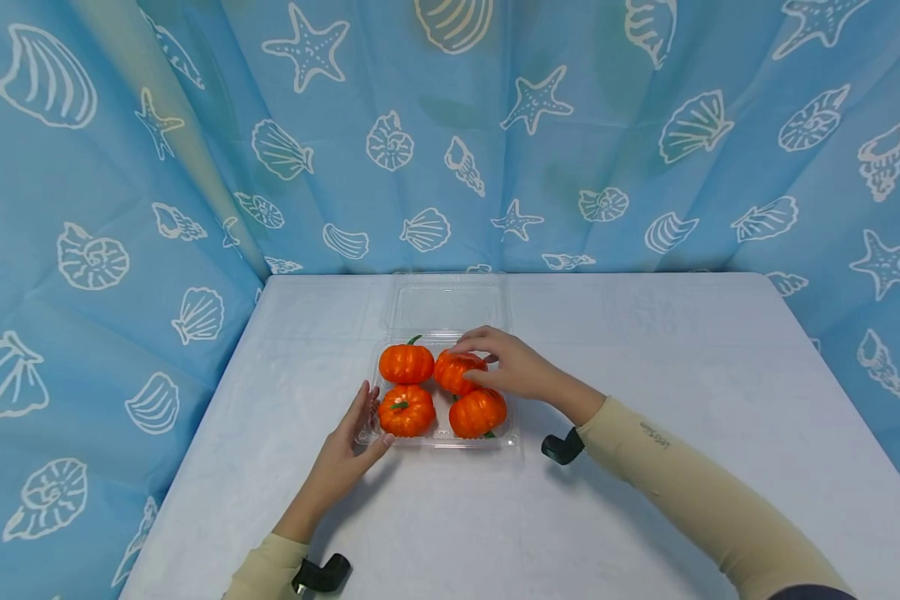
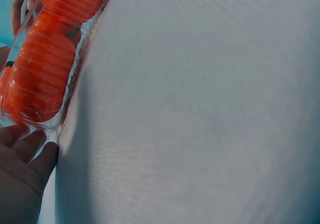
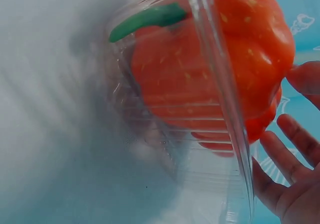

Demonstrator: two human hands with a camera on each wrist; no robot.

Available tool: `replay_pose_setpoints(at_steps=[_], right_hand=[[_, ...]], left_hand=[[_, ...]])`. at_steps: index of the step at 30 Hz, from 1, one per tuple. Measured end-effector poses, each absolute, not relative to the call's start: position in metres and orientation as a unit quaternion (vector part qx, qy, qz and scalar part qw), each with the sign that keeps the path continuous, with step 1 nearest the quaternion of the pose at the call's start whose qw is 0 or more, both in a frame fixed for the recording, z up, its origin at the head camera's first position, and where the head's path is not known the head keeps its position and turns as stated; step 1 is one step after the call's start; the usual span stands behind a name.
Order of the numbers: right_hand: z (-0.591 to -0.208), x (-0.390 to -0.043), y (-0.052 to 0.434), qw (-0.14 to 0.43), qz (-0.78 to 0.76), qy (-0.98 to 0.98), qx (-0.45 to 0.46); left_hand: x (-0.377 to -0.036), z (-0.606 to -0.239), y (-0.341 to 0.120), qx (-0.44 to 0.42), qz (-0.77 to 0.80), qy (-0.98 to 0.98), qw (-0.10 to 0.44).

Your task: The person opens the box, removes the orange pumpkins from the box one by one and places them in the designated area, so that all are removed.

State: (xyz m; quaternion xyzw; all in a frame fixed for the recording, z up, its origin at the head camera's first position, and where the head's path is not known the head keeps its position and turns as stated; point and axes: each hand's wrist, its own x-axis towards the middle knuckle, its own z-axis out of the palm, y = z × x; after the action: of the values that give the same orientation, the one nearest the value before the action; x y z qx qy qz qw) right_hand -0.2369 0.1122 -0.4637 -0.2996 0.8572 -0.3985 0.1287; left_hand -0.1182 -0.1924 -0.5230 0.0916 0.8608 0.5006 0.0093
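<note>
Head view: a clear plastic box (image 1: 441, 440) sits on the pale table (image 1: 645, 467), towards its left and middle, with its lid (image 1: 448, 302) folded back on the far side. Four small orange pumpkins fill it, two by two. The right hand (image 1: 504, 365) has its fingers curled over the far-right pumpkin (image 1: 457, 372). Whether it is truly pinching it or only resting on it is hard to say. The left hand (image 1: 342, 454) lies with straight fingers against the box's near-left edge, holding nothing, beside the near-left pumpkin (image 1: 407, 410). The far-left pumpkin (image 1: 406, 362) and near-right pumpkin (image 1: 478, 412) are untouched.

Left wrist view: the box wall (image 2: 65, 109) and pumpkins run along the left edge, cut off by the frame. Relaxed fingertips (image 2: 30, 146) meet the box's corner. The rest is bare table.

Right wrist view: one pumpkin (image 3: 210, 69) with a green stem (image 3: 147, 18) fills the picture behind a clear rim (image 3: 220, 94). Spread fingers (image 3: 280, 159) show at lower right, apart from it here.

The box looks light and thin. A tug on one pumpkin could drag or tip it if the left hand only touches it, and the tightly packed neighbours could roll out. The far-right pumpkin's stem is hidden under the hand, and the box floor is hard to see.
</note>
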Motion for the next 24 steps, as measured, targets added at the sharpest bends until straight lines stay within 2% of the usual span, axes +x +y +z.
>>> replay_pose_setpoints(at_steps=[24], right_hand=[[-0.464, -0.236, 0.09, 0.157, -0.343, 0.881, -0.287]], left_hand=[[-0.119, -0.524, -0.192, 0.089, 0.505, 0.858, 0.007]])
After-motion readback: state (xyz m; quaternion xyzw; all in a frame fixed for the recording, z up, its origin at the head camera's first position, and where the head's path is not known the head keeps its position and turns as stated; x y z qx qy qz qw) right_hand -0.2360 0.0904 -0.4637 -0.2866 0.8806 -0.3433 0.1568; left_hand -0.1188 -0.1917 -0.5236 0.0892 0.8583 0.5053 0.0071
